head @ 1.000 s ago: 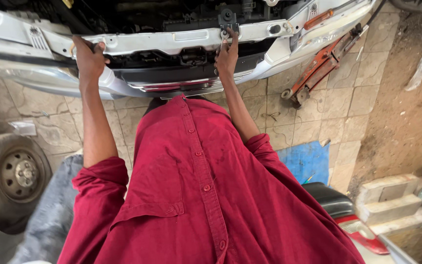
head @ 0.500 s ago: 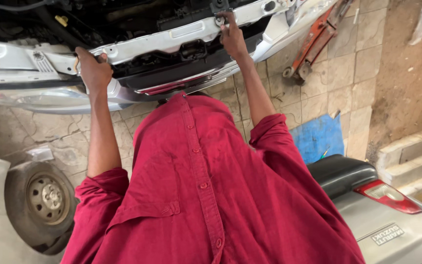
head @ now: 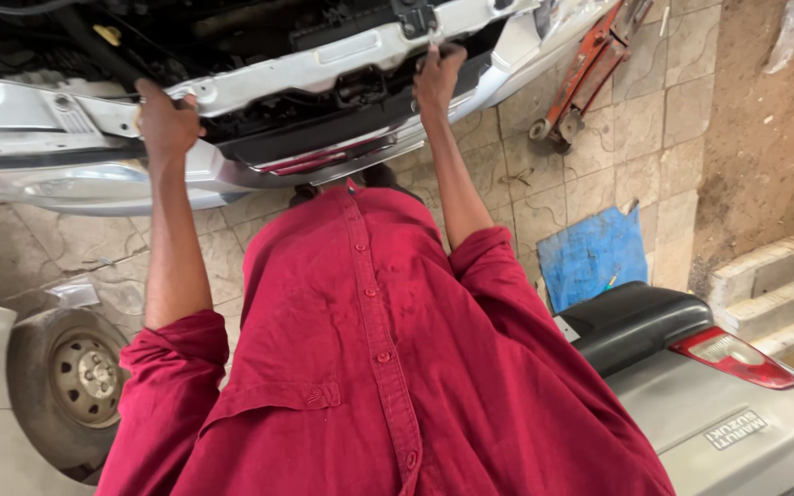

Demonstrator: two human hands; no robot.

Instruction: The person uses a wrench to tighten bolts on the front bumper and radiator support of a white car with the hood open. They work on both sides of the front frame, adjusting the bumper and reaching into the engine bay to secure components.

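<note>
a: hands first. where are they?

b: your left hand [head: 169, 124] is curled over the top edge of the white front panel [head: 323, 66] of the car, fingers wrapped and holding it. your right hand [head: 437, 81] is further along the same panel, just under the black latch [head: 413, 16]. its fingers press on the panel's edge, but i cannot tell if they close around it or only rest there.

a: so which step is this?

b: by my reading, you are bracing or gripping the panel with both arms stretched out. nothing has come free.

a: what does any next move ask of you?

b: an even hold on both sides, i judge, and a surer grip on the right. the silver bumper [head: 94, 179] sits just below your left hand, so the fingers have little room.

a: which way does the panel lie?

b: its long axis runs across your view from left to right, rising toward the upper right. its face is turned toward you, across the front of the open engine bay.

a: anything else close by?

b: a red floor jack [head: 590, 69] on the tiled floor [head: 654, 138] to the right, a blue sheet [head: 595, 257] nearer you, and a wheel [head: 80, 377] low on the left.
</note>
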